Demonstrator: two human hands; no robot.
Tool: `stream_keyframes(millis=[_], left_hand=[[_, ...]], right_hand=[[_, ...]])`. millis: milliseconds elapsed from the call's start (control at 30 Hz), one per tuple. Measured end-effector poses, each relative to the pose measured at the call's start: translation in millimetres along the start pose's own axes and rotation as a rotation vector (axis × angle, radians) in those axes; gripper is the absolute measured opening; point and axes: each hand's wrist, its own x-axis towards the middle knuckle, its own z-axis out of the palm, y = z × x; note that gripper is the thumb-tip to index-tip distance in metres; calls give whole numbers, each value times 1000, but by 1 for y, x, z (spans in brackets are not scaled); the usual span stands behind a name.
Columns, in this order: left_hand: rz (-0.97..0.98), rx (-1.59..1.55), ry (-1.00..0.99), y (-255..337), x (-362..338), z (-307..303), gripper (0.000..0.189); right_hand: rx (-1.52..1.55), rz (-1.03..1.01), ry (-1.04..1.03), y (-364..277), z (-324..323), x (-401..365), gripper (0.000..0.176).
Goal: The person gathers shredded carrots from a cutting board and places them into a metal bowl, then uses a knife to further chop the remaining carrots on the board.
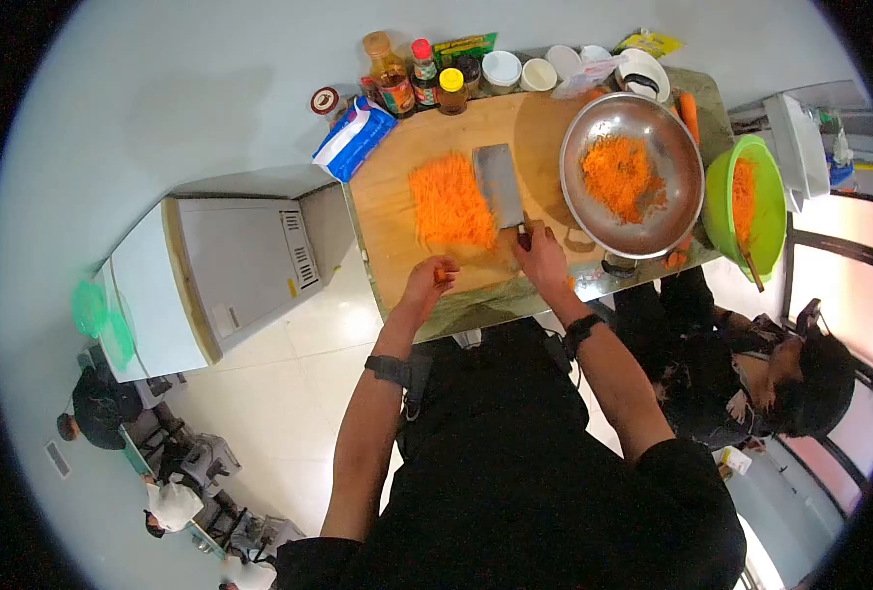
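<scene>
My right hand (542, 258) is closed around the dark handle of a cleaver (497, 187), whose wide blade lies flat on the wooden board (387, 206). Left of the blade, touching or nearly touching it, spreads a pile of shredded carrot (450, 202). My left hand (430, 283) is over the board's front edge, below the pile, with its fingers curled in. Something orange shows at those fingertips, too small to make out. To the right of the cleaver stands a metal bowl (576, 211) with more carrot shreds (618, 177) inside.
A green bowl (773, 216) of shredded carrot stands at the right end. Along the back are sauce bottles (389, 77), white cups (501, 69) and a blue tissue pack (356, 140). A seated person (731, 374) is close on my right; a white freezer (244, 256) is left.
</scene>
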Motion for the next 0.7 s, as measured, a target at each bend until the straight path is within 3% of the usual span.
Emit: stream_keyframes(millis=[67,133,200,233,300,367,433,467,533,633,667,700], left_hand=[[-20,20,-5,1,1,3,21],[88,170,-104,6,7,13,28],[126,68,-227,25,-2,27,29],[168,-34,-345,38,-14,38,30],[196,18,-324,61,-34,60,30],[240,75,-291,79,-42,72,31],[365,291,-302,84,-47,77,32],[364,289,-290,86,-49,80,32],[339,253,-277,88,-49,83,33],[346,298,-265,79,-33,82,33],[343,298,-269,74,-25,81,33],[377,471,-195,70,-14,78,31]], right_hand=[[11,-29,-84,5,1,11,35],[14,-61,-165,10,-12,16,35],[651,285,-487,15,-29,16,29],[652,300,-492,18,-34,13,29],[1098,530,-632,21,-43,11,27],[1009,493,-644,13,-55,11,26],[710,284,-513,17,-59,9,28],[711,282,-525,18,-59,6,28],[245,-142,-146,20,-61,-5,29],[98,-214,-86,40,-44,-11,32],[11,-61,-227,44,-37,-10,35],[10,-56,-225,40,-37,-7,35]])
